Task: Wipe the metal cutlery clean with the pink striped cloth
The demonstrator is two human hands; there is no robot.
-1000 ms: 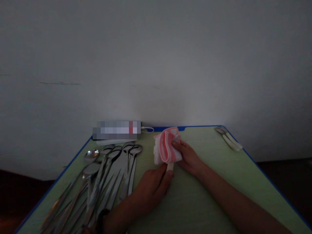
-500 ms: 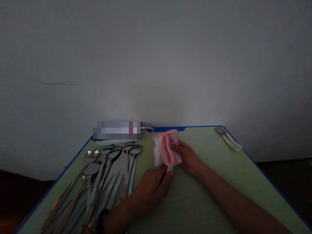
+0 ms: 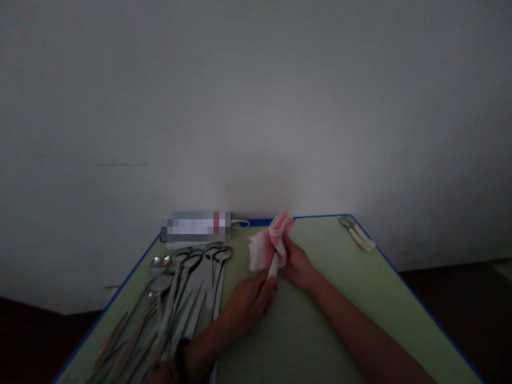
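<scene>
Since the earlier frame, your pink and white cloth (image 3: pixel 259 250) has changed shape: the loop that hung low in front now stands up at its top, and more of the white handle (image 3: pixel 273 265) below it shows. Your view has shifted too. Ahead of you is the grey wall (image 3: pixel 256 96), with the green, blue-edged table (image 3: pixel 320 314) up against it. On your left, a spread of metal cutlery (image 3: pixel 192 261) lies overlapping, several spoon bowls pointing to the wall. Behind it, near the far edge, sits a dark box (image 3: pixel 196 226), its front blurred out. Your left hand (image 3: pixel 248 306) has its fingers clamped on the white handle, over the middle of the table. Your right hand (image 3: pixel 298 264) grips the cloth from the side; some of its fingers are hidden behind the folds. The cloth wraps the handle's upper end, so you can't tell what is inside. Near the far right corner lie two white-handled forks (image 3: pixel 358 237), side by side. A black band (image 3: pixel 181 360) circles your left wrist, and a white cable (image 3: pixel 242 224) loops out beside the box.
</scene>
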